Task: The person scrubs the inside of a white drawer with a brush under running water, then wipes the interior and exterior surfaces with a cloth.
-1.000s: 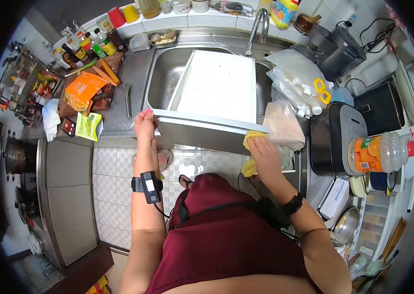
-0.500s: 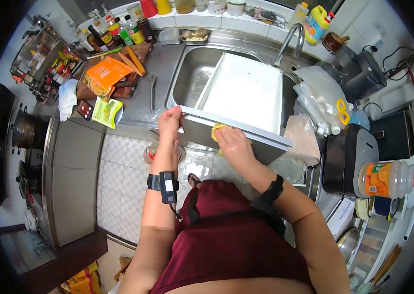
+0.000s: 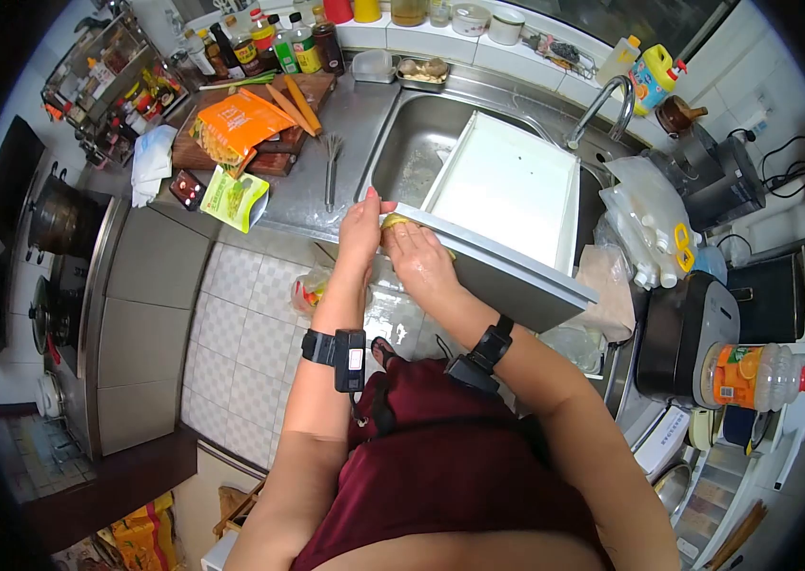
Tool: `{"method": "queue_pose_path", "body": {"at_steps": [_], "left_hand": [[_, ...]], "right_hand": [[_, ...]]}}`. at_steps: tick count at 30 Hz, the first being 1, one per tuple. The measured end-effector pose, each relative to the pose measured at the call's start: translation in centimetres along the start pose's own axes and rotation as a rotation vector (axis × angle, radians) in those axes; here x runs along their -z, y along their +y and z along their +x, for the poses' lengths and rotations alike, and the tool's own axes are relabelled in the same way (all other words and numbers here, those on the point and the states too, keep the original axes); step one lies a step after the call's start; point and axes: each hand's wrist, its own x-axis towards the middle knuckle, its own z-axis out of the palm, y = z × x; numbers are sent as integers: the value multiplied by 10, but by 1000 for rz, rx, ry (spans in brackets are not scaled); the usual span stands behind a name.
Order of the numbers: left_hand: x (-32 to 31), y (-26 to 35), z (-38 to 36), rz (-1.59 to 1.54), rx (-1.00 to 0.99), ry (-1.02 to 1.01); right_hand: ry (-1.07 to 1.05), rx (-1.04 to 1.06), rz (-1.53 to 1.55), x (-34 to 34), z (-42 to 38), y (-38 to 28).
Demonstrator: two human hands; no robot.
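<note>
A white drawer [image 3: 507, 190] with a grey front panel rests tilted across the sink, its front facing me. My left hand [image 3: 360, 228] is closed around the left end of that front panel, thumb at the top edge. Close beside it, my right hand [image 3: 418, 259] lies over a yellow cloth [image 3: 394, 220], pressing it against the panel's outer face near the left end. Most of the cloth is hidden beneath the fingers.
The steel sink [image 3: 409, 143] has a tap [image 3: 623, 105] at its back right. A whisk [image 3: 331, 176] and a cutting board [image 3: 274, 164] with an orange packet [image 3: 242, 124] lie left. Plastic bottles [image 3: 645, 233] and a black appliance [image 3: 683, 333] stand right.
My right hand has slid the yellow cloth left along the front panel, up to my left hand. My left hand keeps its hold on the panel's end. The camera view has shifted slightly.
</note>
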Motion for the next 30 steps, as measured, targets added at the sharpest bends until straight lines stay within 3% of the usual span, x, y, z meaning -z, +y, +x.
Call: {"method": "queue_pose_path", "body": {"at_steps": [5, 11, 15, 19, 22, 30], "left_hand": [[5, -5, 1, 9, 22, -75], [5, -4, 4, -28, -19, -70], [2, -18, 12, -38, -62, -40], [0, -8, 4, -43, -10, -15], [-2, -3, -1, -113, 50, -26], [-16, -36, 2, -103, -19, 24]], "right_hand": [[-126, -115, 1, 28, -26, 12], [-160, -95, -79, 66, -67, 34], [-73, -2, -90, 39, -55, 24], [-34, 34, 112, 7, -11, 8], [-3, 42, -50, -9, 5, -6], [-135, -96, -5, 3, -16, 7]]}}
